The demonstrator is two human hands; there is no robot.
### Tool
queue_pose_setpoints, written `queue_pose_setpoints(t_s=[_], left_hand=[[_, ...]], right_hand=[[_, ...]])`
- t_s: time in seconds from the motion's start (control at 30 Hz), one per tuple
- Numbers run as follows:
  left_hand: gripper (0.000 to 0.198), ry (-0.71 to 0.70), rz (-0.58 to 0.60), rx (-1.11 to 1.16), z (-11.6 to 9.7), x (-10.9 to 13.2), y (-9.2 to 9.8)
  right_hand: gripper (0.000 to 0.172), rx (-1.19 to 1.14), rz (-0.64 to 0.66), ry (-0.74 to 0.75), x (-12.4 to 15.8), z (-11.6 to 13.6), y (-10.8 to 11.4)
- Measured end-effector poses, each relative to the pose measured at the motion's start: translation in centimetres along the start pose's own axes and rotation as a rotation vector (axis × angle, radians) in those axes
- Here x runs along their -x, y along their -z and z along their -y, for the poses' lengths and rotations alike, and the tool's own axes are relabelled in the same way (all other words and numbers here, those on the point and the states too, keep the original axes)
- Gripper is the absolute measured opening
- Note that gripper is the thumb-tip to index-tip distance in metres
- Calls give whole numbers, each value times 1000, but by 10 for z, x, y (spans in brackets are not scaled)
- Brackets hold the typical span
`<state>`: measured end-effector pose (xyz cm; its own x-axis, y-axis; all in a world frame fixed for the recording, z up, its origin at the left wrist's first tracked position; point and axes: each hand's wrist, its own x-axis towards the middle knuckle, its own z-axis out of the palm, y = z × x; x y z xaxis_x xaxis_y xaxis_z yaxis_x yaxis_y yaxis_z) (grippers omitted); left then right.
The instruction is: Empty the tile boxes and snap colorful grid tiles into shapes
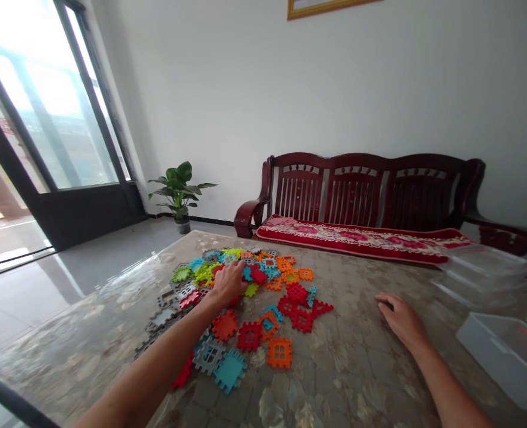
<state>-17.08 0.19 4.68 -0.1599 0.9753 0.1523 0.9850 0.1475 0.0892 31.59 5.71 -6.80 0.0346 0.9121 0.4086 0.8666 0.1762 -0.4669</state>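
A heap of flat interlocking plastic tiles (250,297) in red, orange, blue, green and grey lies spread over the patterned table (344,368). My left hand (228,282) reaches into the far part of the heap, its fingers curled down onto the tiles; what they hold is hidden. My right hand (401,320) lies palm down on bare table to the right of the tiles, fingers loosely together, holding nothing. An orange square tile (279,352) and a blue one (230,370) lie nearest to me.
Clear plastic containers with lids (486,267) and a white bin (504,351) stand at the table's right edge. A dark wooden bench with a red cushion (361,238) stands behind the table. A potted plant (181,193) and a glass door (44,131) are at the left.
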Motion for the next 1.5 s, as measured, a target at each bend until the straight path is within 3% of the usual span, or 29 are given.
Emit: queue_pose_setpoints(t_s=[0.17, 0.3, 0.47, 0.63, 0.77, 1.1, 1.23, 1.3, 1.4, 1.47, 1.5], left_hand=[[40, 33, -99, 103, 17, -16, 13], [53, 29, -150, 176, 47, -15, 21], [52, 351, -155, 182, 100, 8, 17], [57, 447, -67, 146, 130, 28, 3], [55, 408, -44, 149, 119, 27, -8], [62, 393, -52, 179, 44, 16, -32], [63, 339, -70, 236, 25, 12, -37], [59, 266, -77, 278, 26, 11, -32], [54, 195, -101, 323, 46, 13, -18], [57, 251, -150, 312, 69, 18, -12], [56, 352, -201, 260, 81, 21, -11]], right_hand=[[38, -2, 4, 0, 0, -2, -1], [35, -1, -6, -8, 0, -2, -1], [35, 26, -10, -13, 0, 1, -1], [35, 61, -15, -20, 0, 5, 0], [35, 66, -6, -13, 0, 6, 0], [37, 58, -9, 0, 1, 4, 1], [37, 62, -9, 5, 0, 4, 1], [36, 58, -7, 8, 0, 4, 1], [35, 54, -9, 14, 1, 4, 1], [35, 56, -14, 18, 1, 5, 1], [35, 58, -14, 18, 1, 5, 1]])
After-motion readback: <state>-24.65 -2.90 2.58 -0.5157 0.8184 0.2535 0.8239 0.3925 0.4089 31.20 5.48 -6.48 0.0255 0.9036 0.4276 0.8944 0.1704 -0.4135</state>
